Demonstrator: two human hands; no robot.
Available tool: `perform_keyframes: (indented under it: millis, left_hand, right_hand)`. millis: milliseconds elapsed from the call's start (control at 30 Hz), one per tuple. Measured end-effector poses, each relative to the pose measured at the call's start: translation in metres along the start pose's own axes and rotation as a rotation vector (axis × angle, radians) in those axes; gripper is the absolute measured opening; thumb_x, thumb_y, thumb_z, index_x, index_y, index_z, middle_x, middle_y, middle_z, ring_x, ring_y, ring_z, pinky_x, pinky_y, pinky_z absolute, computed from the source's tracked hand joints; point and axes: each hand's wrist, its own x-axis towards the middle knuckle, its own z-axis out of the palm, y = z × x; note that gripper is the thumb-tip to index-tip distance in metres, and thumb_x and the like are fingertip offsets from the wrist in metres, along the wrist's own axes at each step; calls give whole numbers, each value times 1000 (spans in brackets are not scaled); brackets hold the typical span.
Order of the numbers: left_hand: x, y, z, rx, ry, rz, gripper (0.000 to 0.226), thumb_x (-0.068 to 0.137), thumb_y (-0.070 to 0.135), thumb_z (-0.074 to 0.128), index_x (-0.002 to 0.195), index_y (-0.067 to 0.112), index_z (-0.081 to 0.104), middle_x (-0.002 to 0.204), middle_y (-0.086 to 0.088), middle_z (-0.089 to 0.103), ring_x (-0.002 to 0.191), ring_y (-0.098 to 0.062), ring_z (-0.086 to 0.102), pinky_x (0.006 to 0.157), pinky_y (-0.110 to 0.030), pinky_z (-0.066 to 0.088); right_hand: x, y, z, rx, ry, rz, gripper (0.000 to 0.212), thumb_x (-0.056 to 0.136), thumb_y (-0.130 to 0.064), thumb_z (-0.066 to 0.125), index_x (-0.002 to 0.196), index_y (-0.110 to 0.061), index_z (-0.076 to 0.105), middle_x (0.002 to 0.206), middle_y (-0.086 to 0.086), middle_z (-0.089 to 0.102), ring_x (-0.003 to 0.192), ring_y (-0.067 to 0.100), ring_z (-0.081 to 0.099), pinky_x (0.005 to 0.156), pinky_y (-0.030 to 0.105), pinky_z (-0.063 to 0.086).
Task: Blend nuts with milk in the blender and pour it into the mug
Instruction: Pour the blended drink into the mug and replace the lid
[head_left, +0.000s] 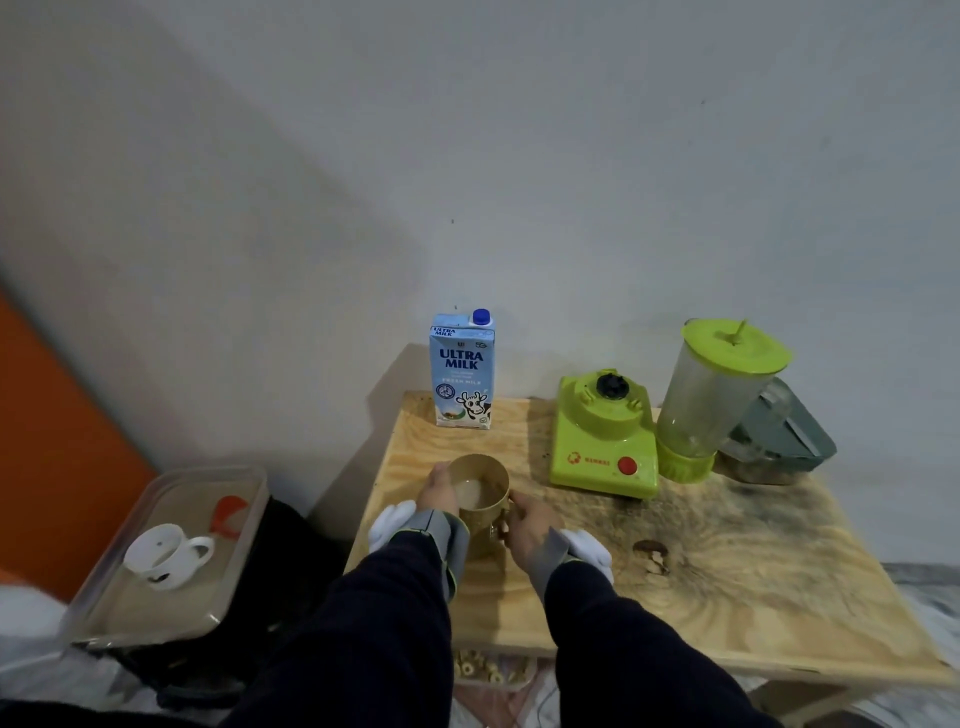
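Note:
A gold-coloured mug (480, 486) stands near the front left of the wooden table (727, 571), with a pale milky liquid inside. My left hand (439, 491) wraps its left side. My right hand (527, 522) grips the handle side. The green blender base (602, 441) sits behind and to the right, without its jar. The clear blender jar (711, 400), with its green lid on, stands on the table to the right of the base and looks empty. A blue milk carton (462, 371) with its cap on stands upright at the back.
A grey-lidded container (779, 441) holding brown contents sits behind the jar at the table's right rear. To the left, off the table, a clear plastic tub (171, 551) holds a white cup and something red. Ring-shaped cereal (483, 667) lies below the table's front edge.

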Motion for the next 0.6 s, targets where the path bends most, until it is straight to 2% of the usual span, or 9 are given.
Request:
perform_keyframes:
  millis: [67, 167, 267, 400, 500, 567, 600]
  left_hand:
    - [-12, 2, 12, -4, -5, 5, 57, 103, 40, 17, 140, 6, 44, 145, -18, 44, 131, -34, 43, 108, -33, 31]
    - [-33, 5, 34, -11, -36, 38, 55, 104, 38, 17, 142, 9, 43, 146, -16, 43, 132, -32, 42, 107, -32, 31]
    - [-56, 9, 61, 10, -70, 52, 53, 104, 36, 16, 143, 9, 41, 147, -16, 42, 133, -31, 42, 107, -31, 31]
    - [-83, 13, 98, 33, -130, 34, 54, 104, 37, 15, 146, 10, 34, 151, -14, 38, 137, -29, 38, 107, -28, 30]
    - [-99, 15, 123, 30, -166, 17, 55, 104, 39, 16, 147, 9, 33, 152, -13, 35, 139, -29, 36, 108, -28, 29]
    - [-106, 13, 137, 40, -173, 46, 54, 104, 36, 16, 147, 7, 32, 153, -12, 34, 140, -27, 35, 107, -27, 28]
    - [-110, 12, 143, 58, -177, 56, 53, 104, 34, 16, 147, 7, 32, 154, -12, 33, 140, -27, 34, 107, -26, 28]
  right_hand:
    - [4, 12, -11, -19, -9, 17, 50, 86, -37, 38, 133, -51, 42, 113, -4, 71, 99, 21, 67, 86, 33, 55]
    - [1, 25, -34, 37, -1, -1, 50, 91, -20, 42, 137, -37, 47, 115, 1, 70, 99, 20, 66, 90, 31, 53]
    - [-1, 47, -64, 51, 69, 0, 49, 87, -27, 42, 135, -38, 49, 112, -1, 71, 95, 23, 68, 85, 36, 57]
    - [2, 74, -98, 155, 103, -5, 46, 93, -8, 39, 135, -19, 54, 117, 11, 67, 106, 32, 63, 94, 37, 51]
    - [1, 95, -122, 219, 106, -12, 50, 90, 1, 37, 132, -19, 55, 95, 11, 62, 87, 25, 55, 77, 32, 47]
    - [1, 108, -135, 220, 101, -15, 52, 87, 2, 37, 124, -27, 58, 93, 11, 63, 85, 25, 55, 69, 28, 46]
    - [3, 115, -141, 232, 84, -1, 54, 86, 2, 37, 128, -24, 59, 98, 12, 66, 90, 29, 60, 72, 30, 50]
